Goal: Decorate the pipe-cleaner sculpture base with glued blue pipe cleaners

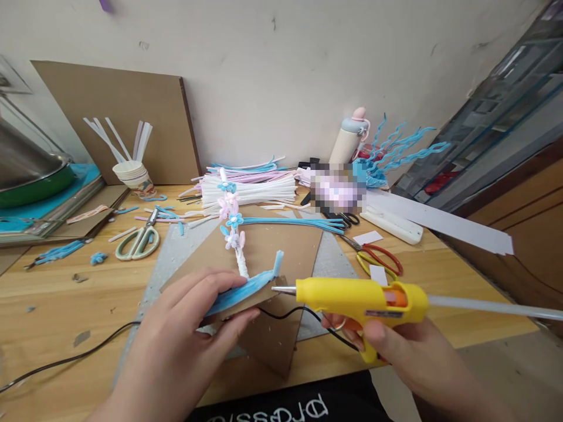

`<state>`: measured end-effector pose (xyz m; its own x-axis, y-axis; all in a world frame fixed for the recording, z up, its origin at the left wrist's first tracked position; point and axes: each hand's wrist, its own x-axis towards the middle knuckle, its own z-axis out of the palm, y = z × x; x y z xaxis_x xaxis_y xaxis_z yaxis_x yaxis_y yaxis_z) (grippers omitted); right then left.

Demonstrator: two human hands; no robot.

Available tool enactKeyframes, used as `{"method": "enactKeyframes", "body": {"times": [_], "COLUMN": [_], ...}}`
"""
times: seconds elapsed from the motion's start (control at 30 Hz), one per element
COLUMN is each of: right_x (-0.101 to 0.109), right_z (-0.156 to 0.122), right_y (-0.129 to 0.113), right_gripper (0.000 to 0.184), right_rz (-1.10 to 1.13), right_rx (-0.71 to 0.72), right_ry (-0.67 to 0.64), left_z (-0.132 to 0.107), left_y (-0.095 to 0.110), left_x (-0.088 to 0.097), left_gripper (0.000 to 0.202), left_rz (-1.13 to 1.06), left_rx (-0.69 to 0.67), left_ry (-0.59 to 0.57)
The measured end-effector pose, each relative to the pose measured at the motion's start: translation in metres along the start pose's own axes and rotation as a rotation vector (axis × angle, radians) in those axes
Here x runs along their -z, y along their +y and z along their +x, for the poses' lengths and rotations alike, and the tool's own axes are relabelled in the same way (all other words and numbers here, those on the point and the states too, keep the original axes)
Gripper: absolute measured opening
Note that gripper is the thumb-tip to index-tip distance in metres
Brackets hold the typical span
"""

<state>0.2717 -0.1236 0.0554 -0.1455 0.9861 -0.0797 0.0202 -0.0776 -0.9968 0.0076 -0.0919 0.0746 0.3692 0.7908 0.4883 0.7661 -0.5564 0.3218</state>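
Observation:
My left hand (193, 316) is closed around a small cardboard base, its top covered with blue pipe cleaners (246, 288). One blue end bends upward at the right corner. From the base rises a white wrapped stem (241, 261) with blue, white and pink pipe-cleaner flowers (234, 220) along it. A yellow hot glue gun (347, 299) is gripped in my right hand (396, 346), with a clear glue stick (492, 306) out of its back. The metal nozzle points left, close to the right edge of the cardboard base; whether they touch I cannot tell.
Behind lie bundles of white pipe cleaners (250, 192) and blue pipe cleaners (294, 223). Green-handled scissors (139, 241) lie left; red-and-yellow-handled pliers (378, 258) lie right. A paper cup (134, 176) and a bottle (347, 140) stand at the back. A black cord (74, 354) crosses the table.

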Motion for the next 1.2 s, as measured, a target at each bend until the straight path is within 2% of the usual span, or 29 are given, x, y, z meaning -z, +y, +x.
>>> {"method": "enactKeyframes", "body": {"times": [0.13,0.4,0.5,0.77,1.2], "right_x": [-0.004,0.01,0.009,0.009,0.005], "right_z": [0.001,0.009,0.01,0.011,0.008], "right_y": [-0.002,0.006,0.004,-0.001,-0.005], "right_gripper": [0.036,0.034,0.034,0.033,0.043], "right_rz": [-0.182,-0.287,-0.311,-0.375,-0.387], "right_rx": [-0.078,-0.029,-0.017,-0.009,-0.042], "right_ry": [0.121,0.057,0.049,0.06,0.079], "left_z": [-0.001,0.0,-0.001,-0.001,-0.002], "left_y": [0.0,0.002,0.002,0.001,0.001], "left_x": [0.001,0.002,0.002,0.003,0.003], "left_gripper": [0.02,0.02,0.018,0.02,0.019], "left_rz": [-0.025,-0.013,-0.011,-0.009,-0.024], "left_rx": [-0.002,0.011,-0.008,-0.013,-0.006], "left_ry": [0.0,-0.002,0.017,-0.017,-0.022]}}
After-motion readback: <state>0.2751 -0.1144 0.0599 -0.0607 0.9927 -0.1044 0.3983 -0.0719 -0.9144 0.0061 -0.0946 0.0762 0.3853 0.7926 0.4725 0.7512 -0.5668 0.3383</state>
